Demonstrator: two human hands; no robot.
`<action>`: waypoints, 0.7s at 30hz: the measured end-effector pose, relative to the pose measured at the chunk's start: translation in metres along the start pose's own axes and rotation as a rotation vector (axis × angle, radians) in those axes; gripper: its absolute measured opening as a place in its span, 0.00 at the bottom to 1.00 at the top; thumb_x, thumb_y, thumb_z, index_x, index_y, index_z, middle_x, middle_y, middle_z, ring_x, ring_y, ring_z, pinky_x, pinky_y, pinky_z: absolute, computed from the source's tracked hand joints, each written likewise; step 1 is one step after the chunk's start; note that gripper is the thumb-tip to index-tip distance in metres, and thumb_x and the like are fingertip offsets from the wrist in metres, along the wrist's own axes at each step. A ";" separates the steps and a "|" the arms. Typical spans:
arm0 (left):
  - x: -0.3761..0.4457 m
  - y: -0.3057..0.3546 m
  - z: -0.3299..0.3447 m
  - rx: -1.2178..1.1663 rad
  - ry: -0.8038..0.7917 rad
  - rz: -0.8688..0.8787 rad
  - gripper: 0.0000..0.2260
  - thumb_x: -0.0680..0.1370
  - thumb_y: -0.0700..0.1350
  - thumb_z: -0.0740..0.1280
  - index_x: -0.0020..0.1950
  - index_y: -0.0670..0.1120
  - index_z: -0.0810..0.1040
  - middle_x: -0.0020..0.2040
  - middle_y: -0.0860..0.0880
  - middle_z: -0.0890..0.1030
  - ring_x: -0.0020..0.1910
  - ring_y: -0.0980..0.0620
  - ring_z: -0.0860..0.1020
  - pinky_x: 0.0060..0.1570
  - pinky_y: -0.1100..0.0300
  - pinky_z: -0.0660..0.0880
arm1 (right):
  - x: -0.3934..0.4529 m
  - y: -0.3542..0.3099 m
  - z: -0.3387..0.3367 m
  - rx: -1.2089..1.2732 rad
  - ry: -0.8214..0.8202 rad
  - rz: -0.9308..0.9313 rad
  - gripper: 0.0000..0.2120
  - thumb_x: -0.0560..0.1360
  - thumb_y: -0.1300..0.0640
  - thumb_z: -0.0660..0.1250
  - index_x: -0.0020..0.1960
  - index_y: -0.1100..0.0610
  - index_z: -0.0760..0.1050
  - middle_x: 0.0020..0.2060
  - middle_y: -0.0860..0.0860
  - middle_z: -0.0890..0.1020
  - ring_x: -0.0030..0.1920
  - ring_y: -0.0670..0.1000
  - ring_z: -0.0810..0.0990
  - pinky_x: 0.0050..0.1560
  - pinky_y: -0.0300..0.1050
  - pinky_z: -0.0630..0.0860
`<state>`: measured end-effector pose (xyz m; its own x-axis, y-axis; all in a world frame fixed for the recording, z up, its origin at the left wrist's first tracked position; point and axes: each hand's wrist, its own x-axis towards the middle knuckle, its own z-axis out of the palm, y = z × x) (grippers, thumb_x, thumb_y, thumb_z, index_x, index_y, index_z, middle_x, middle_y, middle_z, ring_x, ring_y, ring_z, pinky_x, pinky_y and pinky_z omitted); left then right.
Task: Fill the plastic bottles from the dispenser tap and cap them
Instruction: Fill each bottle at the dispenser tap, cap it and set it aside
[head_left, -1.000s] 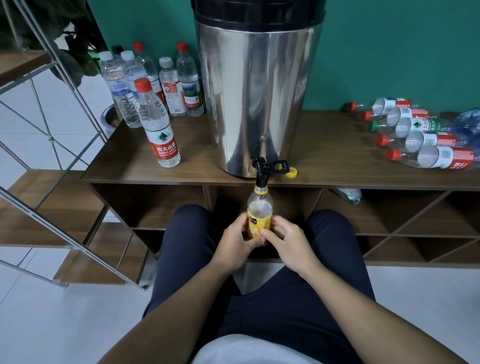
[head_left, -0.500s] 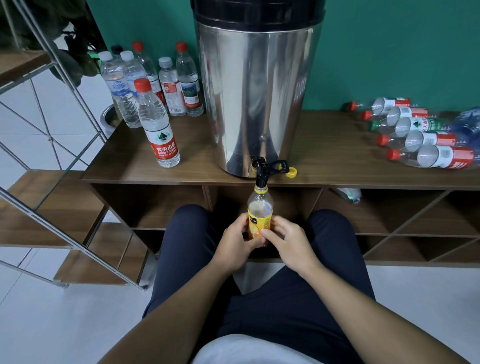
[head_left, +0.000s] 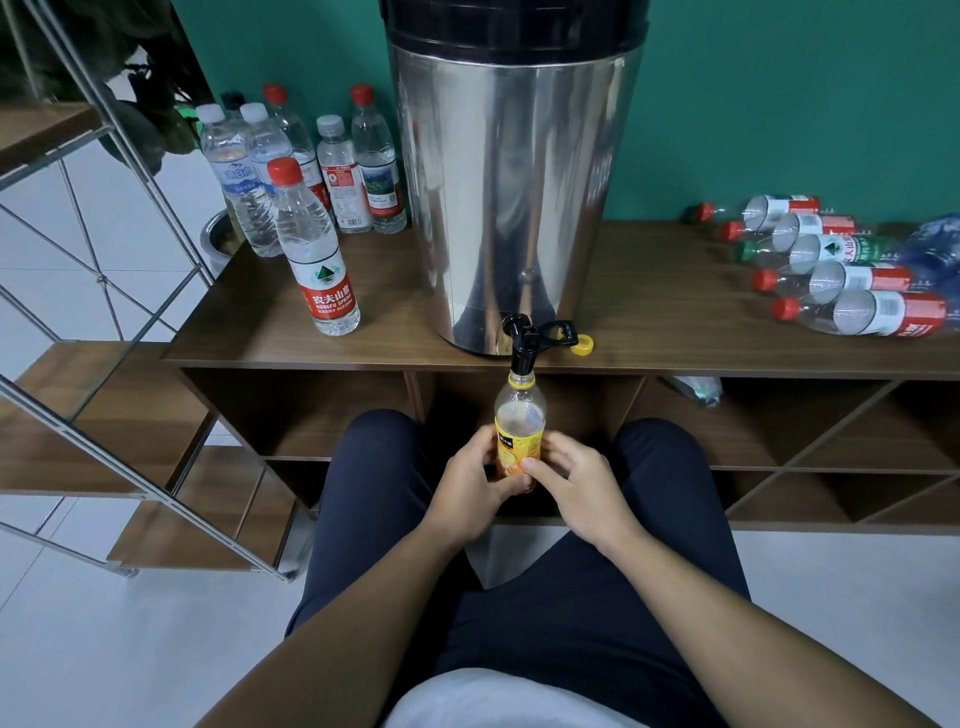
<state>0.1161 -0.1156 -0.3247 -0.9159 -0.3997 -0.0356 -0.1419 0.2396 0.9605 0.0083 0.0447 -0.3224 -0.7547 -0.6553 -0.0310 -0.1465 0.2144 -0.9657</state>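
Observation:
A small bottle with a yellow label stands upright with its open neck right under the black tap of the steel dispenser. My left hand grips the bottle's lower part from the left. My right hand holds it from the right, thumb on the label. The tap's lever sticks out to the right. A yellow cap lies on the wooden shelf top just right of the tap.
Several capped upright bottles stand left of the dispenser. Several red-capped bottles lie on their sides at the right. A metal-framed stair rises at the left. My knees are close to the open cubbies below.

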 end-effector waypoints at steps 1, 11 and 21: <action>0.000 0.000 0.000 0.000 -0.002 -0.001 0.23 0.79 0.40 0.81 0.71 0.53 0.80 0.62 0.55 0.88 0.64 0.56 0.85 0.69 0.46 0.81 | 0.000 0.000 0.000 -0.002 0.000 -0.001 0.19 0.83 0.61 0.75 0.73 0.54 0.82 0.61 0.44 0.89 0.65 0.45 0.87 0.70 0.49 0.82; 0.001 0.000 0.000 0.034 -0.005 0.001 0.22 0.79 0.43 0.81 0.70 0.57 0.80 0.62 0.56 0.87 0.65 0.55 0.84 0.69 0.43 0.81 | -0.001 -0.001 0.000 -0.017 -0.002 -0.007 0.18 0.84 0.60 0.75 0.73 0.52 0.82 0.61 0.44 0.89 0.64 0.45 0.87 0.69 0.51 0.83; 0.000 0.000 0.000 0.024 -0.007 0.003 0.22 0.79 0.43 0.81 0.70 0.57 0.80 0.62 0.56 0.87 0.65 0.55 0.84 0.69 0.43 0.81 | -0.003 -0.002 -0.001 -0.012 -0.011 -0.015 0.17 0.84 0.60 0.74 0.72 0.52 0.82 0.61 0.44 0.89 0.65 0.45 0.87 0.69 0.52 0.82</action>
<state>0.1159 -0.1155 -0.3252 -0.9191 -0.3925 -0.0353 -0.1485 0.2621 0.9535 0.0100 0.0466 -0.3200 -0.7455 -0.6662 -0.0197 -0.1653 0.2135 -0.9629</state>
